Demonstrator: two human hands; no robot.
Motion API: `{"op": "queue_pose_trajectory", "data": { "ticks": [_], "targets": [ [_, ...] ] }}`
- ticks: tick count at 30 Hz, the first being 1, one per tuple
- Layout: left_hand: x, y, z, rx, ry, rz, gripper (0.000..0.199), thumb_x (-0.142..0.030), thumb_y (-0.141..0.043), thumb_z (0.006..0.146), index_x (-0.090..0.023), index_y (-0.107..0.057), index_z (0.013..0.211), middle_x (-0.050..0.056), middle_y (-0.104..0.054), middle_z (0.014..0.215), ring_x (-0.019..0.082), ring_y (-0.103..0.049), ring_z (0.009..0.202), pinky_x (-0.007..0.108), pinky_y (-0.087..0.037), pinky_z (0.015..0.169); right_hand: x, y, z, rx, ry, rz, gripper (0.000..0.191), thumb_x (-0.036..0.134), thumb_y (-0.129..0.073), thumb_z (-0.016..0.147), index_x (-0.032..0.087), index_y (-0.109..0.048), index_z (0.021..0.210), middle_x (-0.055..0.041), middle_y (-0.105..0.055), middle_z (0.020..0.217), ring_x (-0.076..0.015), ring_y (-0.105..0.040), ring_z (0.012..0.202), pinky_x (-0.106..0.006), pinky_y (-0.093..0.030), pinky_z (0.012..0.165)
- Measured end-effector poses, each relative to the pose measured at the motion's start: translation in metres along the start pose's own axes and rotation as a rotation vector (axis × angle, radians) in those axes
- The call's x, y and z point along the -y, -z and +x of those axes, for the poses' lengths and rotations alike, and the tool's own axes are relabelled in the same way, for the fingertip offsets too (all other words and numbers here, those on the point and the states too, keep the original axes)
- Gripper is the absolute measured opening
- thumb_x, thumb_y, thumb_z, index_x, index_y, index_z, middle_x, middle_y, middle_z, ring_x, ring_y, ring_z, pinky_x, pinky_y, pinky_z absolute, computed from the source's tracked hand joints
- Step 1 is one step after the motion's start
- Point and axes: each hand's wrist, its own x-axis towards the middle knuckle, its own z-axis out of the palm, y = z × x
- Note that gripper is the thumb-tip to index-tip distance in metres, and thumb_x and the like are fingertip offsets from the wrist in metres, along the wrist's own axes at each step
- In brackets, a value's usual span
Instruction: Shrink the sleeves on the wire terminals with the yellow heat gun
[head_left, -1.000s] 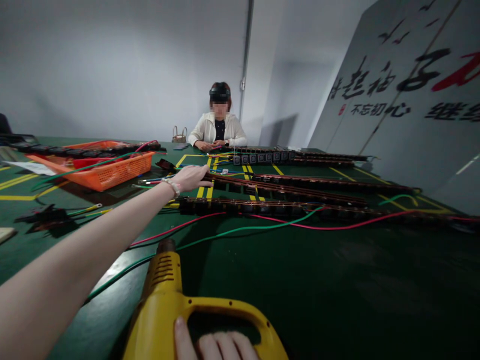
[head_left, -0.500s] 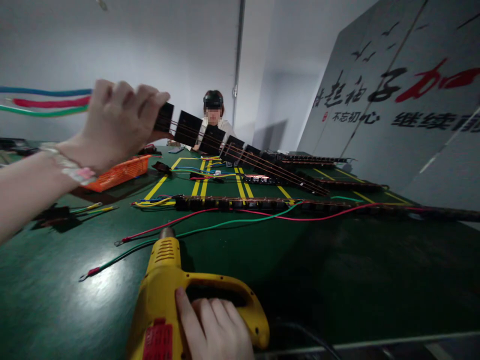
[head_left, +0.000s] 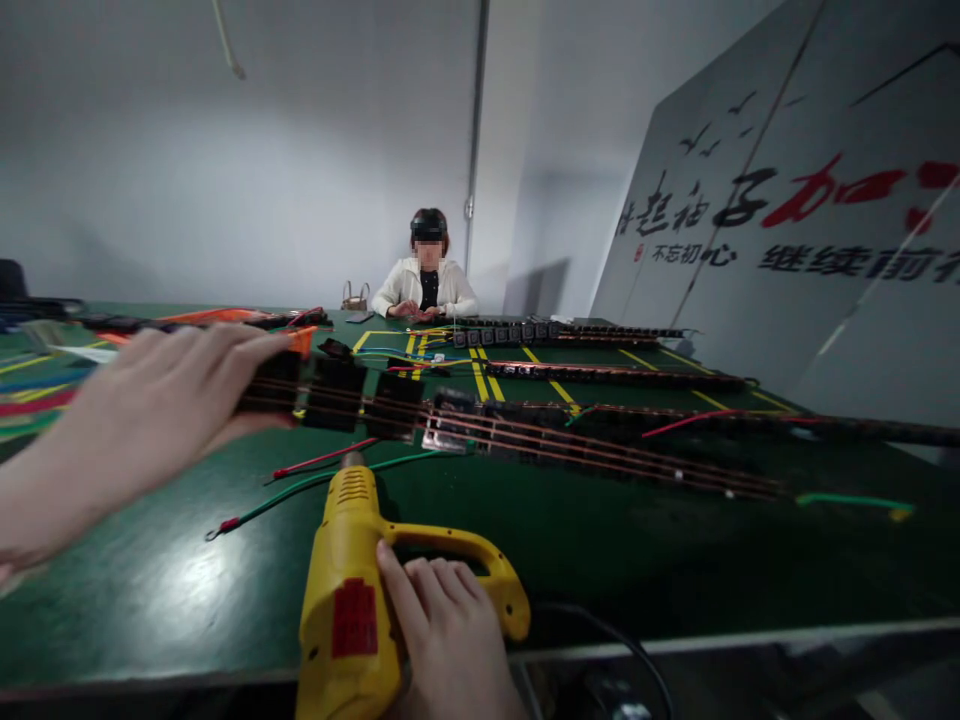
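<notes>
My left hand (head_left: pixel 176 395) is closed around the near end of a long strip of black blocks strung on copper wires (head_left: pixel 330 395). Blue, red and green wires (head_left: pixel 37 405) trail out behind that hand to the left. The strip slants away over the table to the right, a little blurred. My right hand (head_left: pixel 450 625) grips the handle of a yellow heat gun (head_left: pixel 349 560), whose metal nozzle points away from me, below the strip. Near the nozzle, a green wire with a ring terminal (head_left: pixel 270 500) lies on the table.
The green table (head_left: pixel 637 560) bears yellow tape lines and more block strips (head_left: pixel 600 372). Across it sits a person (head_left: pixel 427 270) in a white jacket, hands on the table. An orange basket (head_left: pixel 300 340) shows partly behind my left hand. A black cord (head_left: pixel 615 635) runs off the front edge.
My left hand has lowered the strip's near end toward the table and shifted left; its far end has swung right and nearer. The heat gun stays in my right hand. My view has tilted up.
</notes>
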Motion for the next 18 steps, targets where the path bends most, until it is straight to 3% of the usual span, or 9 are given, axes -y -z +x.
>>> {"op": "queue_pose_trajectory", "data": {
  "ticks": [5, 10, 13, 18],
  "targets": [
    [-0.04, -0.03, 0.019, 0.167, -0.104, -0.039, 0.048, -0.063, -0.04, 0.083, -0.03, -0.048, 0.117, 0.007, -0.062, 0.103, 0.027, -0.06, 0.094, 0.04, -0.045, 0.08, 0.001, 0.001, 0.003, 0.002, 0.041, -0.143, 0.047, 0.036, -0.052, 0.087, 0.017, -0.043, 0.129, 0.0, -0.061, 0.08, -0.0152, -0.054, 0.068, -0.031, -0.042, 0.063],
    [-0.08, -0.058, 0.046, 0.573, -0.144, -0.405, 0.048, -0.063, -0.033, 0.086, -0.024, -0.051, 0.108, 0.005, -0.063, 0.104, 0.023, -0.062, 0.091, 0.032, -0.046, 0.075, 0.001, 0.003, 0.006, -0.059, 0.048, -0.171, 0.037, 0.023, -0.044, 0.088, 0.016, -0.049, 0.124, -0.0007, -0.059, 0.073, -0.0165, -0.053, 0.063, -0.032, -0.04, 0.059],
    [-0.101, -0.084, 0.059, 0.635, -0.151, -0.481, 0.053, -0.064, -0.035, 0.085, -0.02, -0.052, 0.11, 0.01, -0.061, 0.108, 0.026, -0.062, 0.09, 0.033, -0.044, 0.073, -0.001, 0.006, 0.007, -0.087, 0.11, -0.127, 0.037, 0.023, -0.038, 0.089, 0.013, -0.049, 0.123, -0.0021, -0.057, 0.072, -0.016, -0.051, 0.061, -0.031, -0.037, 0.054],
    [-0.117, -0.128, 0.074, 0.839, -0.164, -0.726, 0.049, -0.061, -0.044, 0.082, -0.019, -0.059, 0.101, 0.006, -0.065, 0.089, 0.02, -0.061, 0.078, 0.027, -0.042, 0.065, -0.005, 0.003, 0.008, -0.168, 0.186, -0.079, 0.04, 0.019, -0.021, 0.094, 0.013, -0.053, 0.116, -0.0007, -0.052, 0.064, -0.0139, -0.046, 0.054, -0.03, -0.03, 0.048]
  ]
}}
